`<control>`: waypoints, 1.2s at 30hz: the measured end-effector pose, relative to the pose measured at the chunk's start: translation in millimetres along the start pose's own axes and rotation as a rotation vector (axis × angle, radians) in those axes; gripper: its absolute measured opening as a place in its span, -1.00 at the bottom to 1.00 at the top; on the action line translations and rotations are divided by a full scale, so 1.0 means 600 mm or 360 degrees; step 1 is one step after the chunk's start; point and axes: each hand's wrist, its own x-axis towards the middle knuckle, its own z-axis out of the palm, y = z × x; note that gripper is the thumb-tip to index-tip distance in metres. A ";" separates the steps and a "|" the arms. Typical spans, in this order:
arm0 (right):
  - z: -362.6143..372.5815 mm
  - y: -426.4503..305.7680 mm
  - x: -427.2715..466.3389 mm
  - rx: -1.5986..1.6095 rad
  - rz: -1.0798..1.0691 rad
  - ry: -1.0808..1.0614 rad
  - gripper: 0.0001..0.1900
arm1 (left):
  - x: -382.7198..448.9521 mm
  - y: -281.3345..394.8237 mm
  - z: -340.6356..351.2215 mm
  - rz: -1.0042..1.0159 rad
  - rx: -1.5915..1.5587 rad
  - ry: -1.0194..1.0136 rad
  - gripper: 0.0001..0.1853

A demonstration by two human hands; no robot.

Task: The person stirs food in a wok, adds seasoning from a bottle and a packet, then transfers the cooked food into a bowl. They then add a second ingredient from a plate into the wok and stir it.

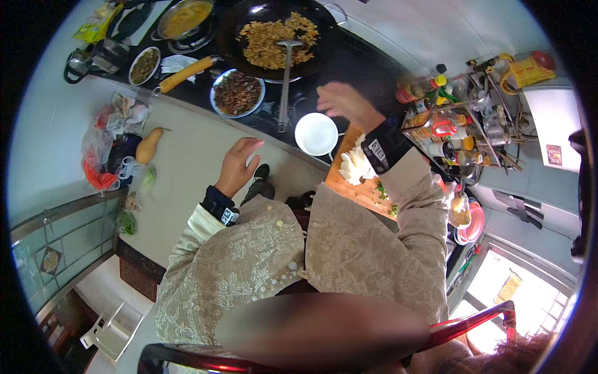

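My left hand (237, 167) hangs over the floor in front of the counter, empty, its fingers apart from the thumb. My right hand (343, 104), slightly blurred, is above the counter just behind a white cup (316, 134); its fingers are partly curled and I see nothing held. A black wok (233, 28) holds browned, diced food, with a metal spatula (285, 93) resting in it, handle towards me. Left of that handle stands a plate of dark cooked food (237, 93). Pale sliced pieces (356, 166) and chopped greens lie on a wooden cutting board (338, 180), partly hidden by my right sleeve.
A pot of yellowish soup (186, 18) is on the back-left burner, near a small dish (145, 66) and a yellow-handled rolling pin (184, 76). Bottles crowd a metal rack (481, 126) at right. Bags and a butternut squash (149, 146) lie on the floor at left.
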 end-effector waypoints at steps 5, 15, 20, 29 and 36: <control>0.136 0.004 0.005 0.1240 0.0291 -0.0167 -0.41 | -0.006 -0.036 -0.112 -0.0009 0.0127 0.0256 -0.68; 0.045 -0.183 -0.040 -0.0309 0.0156 0.0267 -0.87 | 0.073 -0.204 -0.354 0.0271 0.0578 0.0690 -0.61; 0.026 -0.366 -0.042 -0.2206 -0.0025 0.0508 -0.83 | 0.122 -0.289 -0.364 0.0177 0.0452 0.0659 -0.49; 0.102 -0.412 0.052 -0.2496 -0.0052 0.0797 -0.81 | 0.132 -0.332 -0.326 -0.0024 0.0048 0.0441 -0.57; 0.085 -0.397 0.019 -0.3318 -0.0103 0.0592 -0.75 | 0.133 -0.333 -0.320 -0.0258 -0.0252 0.0363 -0.62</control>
